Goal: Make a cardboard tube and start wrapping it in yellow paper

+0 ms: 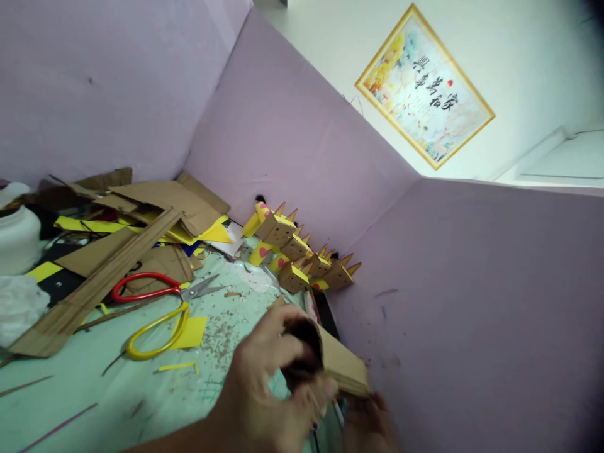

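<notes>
green work surface (70, 390) littered with cardboard scraps (155, 201) at 10 o'clock | red-and-yellow scissors (155, 308) at 9 | left hand (264, 390) pinches folded cardboard piece (342, 365) at 6 | right hand (368, 425) grips beneath, fingers unclear | best kept square, pressed firmly

Scissors (163, 308) are laid on the mat (94, 390), left of the hands; cardboard scraps (141, 220) are piled behind them, and paper figures (302, 255) are lined along the partition (292, 138) corner.
</notes>
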Motion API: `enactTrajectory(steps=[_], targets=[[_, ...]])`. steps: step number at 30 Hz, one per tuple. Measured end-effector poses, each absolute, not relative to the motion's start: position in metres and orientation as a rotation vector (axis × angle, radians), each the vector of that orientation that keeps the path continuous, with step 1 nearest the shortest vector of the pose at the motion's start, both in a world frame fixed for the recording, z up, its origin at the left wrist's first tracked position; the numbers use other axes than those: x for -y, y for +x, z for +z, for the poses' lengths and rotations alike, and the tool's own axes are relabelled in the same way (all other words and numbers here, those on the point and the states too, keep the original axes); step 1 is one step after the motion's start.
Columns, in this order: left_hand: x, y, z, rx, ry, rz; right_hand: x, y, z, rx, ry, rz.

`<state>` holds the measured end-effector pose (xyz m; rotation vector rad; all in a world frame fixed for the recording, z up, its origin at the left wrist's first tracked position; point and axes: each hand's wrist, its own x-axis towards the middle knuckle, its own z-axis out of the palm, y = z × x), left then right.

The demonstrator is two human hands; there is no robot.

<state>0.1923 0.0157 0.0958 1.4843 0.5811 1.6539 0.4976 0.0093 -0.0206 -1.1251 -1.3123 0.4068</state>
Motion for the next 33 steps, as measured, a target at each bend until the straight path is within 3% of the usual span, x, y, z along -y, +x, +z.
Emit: enactTrajectory(steps=[4, 8, 13, 19, 27, 31, 33], targets=[[-0.029, 0.174, 0.11, -0.724, 1.423, 1.501, 0.005, 0.495, 0.016, 1.144, -1.028, 0.276], [-0.024, 0.171, 0.115, -0.731, 1.552, 1.411, 0.021, 0.433, 0.06, 1.55, -1.004, 0.761], [-0.009, 0.163, 0.125, -0.628, 1.609, 1.394, 0.028, 0.341, 0.1, 1.572, -1.125, 0.867], [-0.023, 0.13, 0.129, -0.718, 1.818, 1.312, 0.009, 0.3, 0.112, 1.413, -0.868, 1.409], [-0.038, 0.121, 0.108, -0.957, 2.044, 1.116, -0.016, 0.288, 0.059, 1.329, -0.569, 1.467], [-0.033, 0.127, 0.104, -0.886, 2.093, 1.18, -0.019, 0.329, 0.073, 1.445, -0.702, 1.024], [-0.029, 0.133, 0.105, -0.81, 2.094, 1.202, -0.017, 0.344, 0.087, 1.556, -0.794, 0.985]])
